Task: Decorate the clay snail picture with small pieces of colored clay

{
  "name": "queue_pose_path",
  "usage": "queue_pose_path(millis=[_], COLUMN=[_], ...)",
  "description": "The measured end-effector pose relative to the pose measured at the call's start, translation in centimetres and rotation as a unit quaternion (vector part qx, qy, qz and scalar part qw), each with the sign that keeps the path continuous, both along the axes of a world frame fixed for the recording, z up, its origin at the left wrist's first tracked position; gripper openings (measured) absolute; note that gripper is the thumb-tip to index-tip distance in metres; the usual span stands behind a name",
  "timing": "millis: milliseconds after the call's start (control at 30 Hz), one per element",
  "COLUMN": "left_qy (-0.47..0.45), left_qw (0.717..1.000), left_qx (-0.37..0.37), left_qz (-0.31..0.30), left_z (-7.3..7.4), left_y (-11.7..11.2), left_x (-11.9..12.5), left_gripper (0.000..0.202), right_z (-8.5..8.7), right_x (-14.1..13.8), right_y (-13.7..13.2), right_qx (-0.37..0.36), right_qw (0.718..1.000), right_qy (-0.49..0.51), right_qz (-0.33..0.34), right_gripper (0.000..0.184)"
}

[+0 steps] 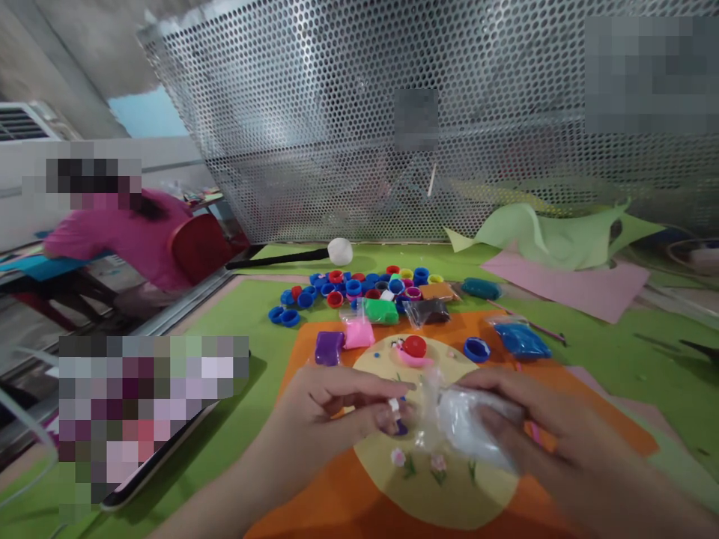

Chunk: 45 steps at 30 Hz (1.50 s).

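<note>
My left hand (pixel 337 412) pinches a small white piece (pixel 394 406), seemingly soft clay, between thumb and fingertips. To its right, my right hand (pixel 533 419) is closed around a clear plastic bag of white clay (pixel 463 425). Both hands are over a pale yellow oval (pixel 449 498) on an orange sheet (pixel 320 486). A pink snail shape with a red round shell (pixel 416 347) lies on the oval beyond my fingers. Small pink flowers (pixel 438 466) with green leaves sit nearer me. Something dark blue shows behind my left fingertips, partly hidden.
Bagged clay lies beyond the hands: purple (pixel 329 347), pink (pixel 358 334), green (pixel 380 311), blue (pixel 522 340). Colored caps (pixel 353 288) are heaped behind. A tablet-like device (pixel 162 457) stands left. Behind rises a perforated metal screen (pixel 337 112); a person in pink (pixel 123 232) sits left.
</note>
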State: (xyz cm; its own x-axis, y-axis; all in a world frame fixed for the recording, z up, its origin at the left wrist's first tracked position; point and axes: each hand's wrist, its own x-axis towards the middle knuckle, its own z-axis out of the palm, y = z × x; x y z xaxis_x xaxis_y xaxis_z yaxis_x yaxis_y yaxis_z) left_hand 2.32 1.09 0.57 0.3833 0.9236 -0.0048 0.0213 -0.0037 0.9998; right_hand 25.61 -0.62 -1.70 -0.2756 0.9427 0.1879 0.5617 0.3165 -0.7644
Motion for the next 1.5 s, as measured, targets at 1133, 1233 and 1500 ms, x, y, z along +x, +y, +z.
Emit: queue_pose_path(millis=[1133, 1233, 1500], left_qy=[0.157, 0.171, 0.247], left_qw=[0.983, 0.981, 0.929], left_qx=[0.086, 0.089, 0.276], left_qz=[0.026, 0.026, -0.012], left_z=[-0.6, -0.7, -0.4], left_y=[-0.2, -0.4, 0.1], left_x=[0.3, 0.3, 0.5], left_gripper=[0.004, 0.006, 0.01], right_z=[-1.2, -1.2, 0.0], right_x=[-0.3, -0.1, -0.1], right_y=[-0.2, 0.0, 0.2], right_qx=[-0.064, -0.067, -0.1], right_qw=[0.997, 0.996, 0.99], right_qy=[0.025, 0.002, 0.026], right_qz=[0.044, 0.056, 0.098], right_gripper=[0.023, 0.022, 0.015])
